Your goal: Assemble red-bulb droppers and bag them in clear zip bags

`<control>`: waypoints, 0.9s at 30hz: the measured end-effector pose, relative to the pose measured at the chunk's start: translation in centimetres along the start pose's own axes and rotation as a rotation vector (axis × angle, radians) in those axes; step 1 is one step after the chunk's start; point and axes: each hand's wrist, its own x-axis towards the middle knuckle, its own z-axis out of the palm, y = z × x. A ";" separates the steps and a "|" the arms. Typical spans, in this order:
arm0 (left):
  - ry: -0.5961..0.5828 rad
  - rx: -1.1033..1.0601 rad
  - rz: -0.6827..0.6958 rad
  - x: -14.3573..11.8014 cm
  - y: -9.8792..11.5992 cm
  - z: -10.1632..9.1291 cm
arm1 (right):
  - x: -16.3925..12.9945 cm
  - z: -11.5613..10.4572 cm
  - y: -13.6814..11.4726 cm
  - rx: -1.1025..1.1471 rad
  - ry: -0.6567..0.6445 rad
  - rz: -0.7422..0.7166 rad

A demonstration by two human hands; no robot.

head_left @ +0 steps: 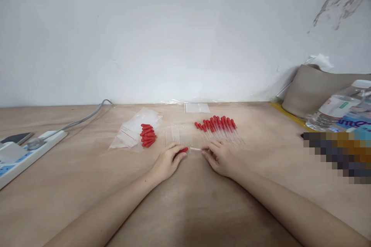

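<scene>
Between my two hands lies one glass dropper [193,149] with a red rubber bulb. My left hand [169,161] pinches the red bulb end, and my right hand [218,157] pinches the clear glass tip. Just beyond my right hand lies a row of several finished droppers [218,127] with red bulbs. A pile of loose red bulbs [148,135] rests on clear plastic bags [130,133] beyond my left hand. Bare glass tubes [178,136] lie between the two groups.
A white power strip [26,154] with a grey cable sits at the left, next to a phone. One small clear bag [196,107] lies near the wall. At the right are a plastic water bottle [336,110] and a beige cushion [313,87].
</scene>
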 end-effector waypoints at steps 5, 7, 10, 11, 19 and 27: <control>0.005 -0.048 -0.007 0.1 0.3 0.0 | 0.0 0.3 0.0 0.016 -0.033 -0.005; 0.011 -0.077 -0.016 0.0 0.2 0.2 | 0.0 0.5 0.2 0.038 -0.040 -0.015; -0.018 -0.131 -0.035 -0.1 0.0 0.3 | -0.1 0.6 0.6 0.077 -0.064 -0.040; -0.039 -0.144 -0.039 -0.1 0.0 0.3 | 0.0 0.6 0.7 0.086 -0.077 -0.046; -0.184 -0.113 0.087 -0.1 0.6 -0.2 | 0.6 -0.6 1.3 0.044 -0.185 -0.151; -0.169 -0.011 0.084 -0.3 0.6 0.0 | 0.6 -1.0 0.6 -0.121 -0.146 -0.209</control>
